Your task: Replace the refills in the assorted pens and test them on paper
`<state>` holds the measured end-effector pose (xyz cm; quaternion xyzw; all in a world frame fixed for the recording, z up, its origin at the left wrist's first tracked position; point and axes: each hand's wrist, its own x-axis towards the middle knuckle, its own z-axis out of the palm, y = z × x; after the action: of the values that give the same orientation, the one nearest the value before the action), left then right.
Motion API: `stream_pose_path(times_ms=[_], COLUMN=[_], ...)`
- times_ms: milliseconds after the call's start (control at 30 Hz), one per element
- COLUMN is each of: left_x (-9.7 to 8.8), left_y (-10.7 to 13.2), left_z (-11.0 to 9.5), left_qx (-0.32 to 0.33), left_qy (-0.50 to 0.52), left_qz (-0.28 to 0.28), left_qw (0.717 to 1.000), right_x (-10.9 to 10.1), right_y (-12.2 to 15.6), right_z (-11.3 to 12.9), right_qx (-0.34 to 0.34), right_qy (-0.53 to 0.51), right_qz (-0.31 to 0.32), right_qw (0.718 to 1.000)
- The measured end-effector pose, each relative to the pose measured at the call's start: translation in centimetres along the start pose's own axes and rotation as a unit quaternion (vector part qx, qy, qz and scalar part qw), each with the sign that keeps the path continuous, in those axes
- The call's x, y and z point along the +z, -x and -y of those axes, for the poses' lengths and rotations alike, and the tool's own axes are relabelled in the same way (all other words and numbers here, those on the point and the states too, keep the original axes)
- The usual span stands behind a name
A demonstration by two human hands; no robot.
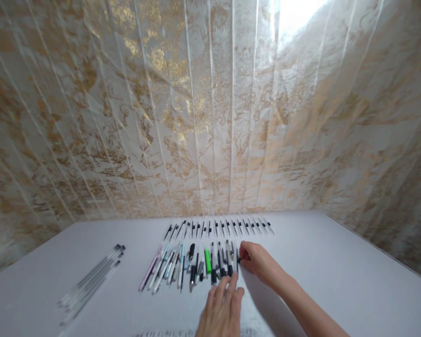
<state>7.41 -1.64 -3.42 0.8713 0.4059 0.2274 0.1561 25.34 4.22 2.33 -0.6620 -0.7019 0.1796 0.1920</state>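
Note:
My right hand (254, 257) is at the right end of a loose group of pens. Its fingers are curled together, and a small dark piece shows at the fingertips; the rest of what they hold is hidden. Just left of them lies a thin dark pen (237, 261). My left hand (221, 304) reaches in from the bottom edge, fingers stretched out, their tips by the lower ends of the pens. Beside it are black-gripped pens (214, 276) and a bright green marker (207, 260). White, pale blue and pink pens (150, 271) lie further left.
Behind the pens runs a row of small clear pieces with black parts (216, 228), spaced apart. A bundle of long clear pens (94, 278) lies slanted on the left. The white table (301, 243) ends at a gold-patterned curtain (214, 140).

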Motion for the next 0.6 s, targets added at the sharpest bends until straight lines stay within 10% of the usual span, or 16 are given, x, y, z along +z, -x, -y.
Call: stream_pose_path(times_ms=[200,600], left_x=[-0.4,1.8], left_y=[-1.7,-0.6], left_z=[-0.1,0.4], left_qx=[-0.019,0.088], left_qy=[0.008,-0.062], left_qz=[0.114,-0.046], left_qw=[0.993,0.993], right_x=[-0.2,0.5], right_y=[0.0,-0.6], right_z=[-0.3,-1.6], right_qx=[0.014,0.021], right_qy=[-0.006,-0.006], right_qz=[-0.018,-0.045], right_qw=[1.000,0.999])
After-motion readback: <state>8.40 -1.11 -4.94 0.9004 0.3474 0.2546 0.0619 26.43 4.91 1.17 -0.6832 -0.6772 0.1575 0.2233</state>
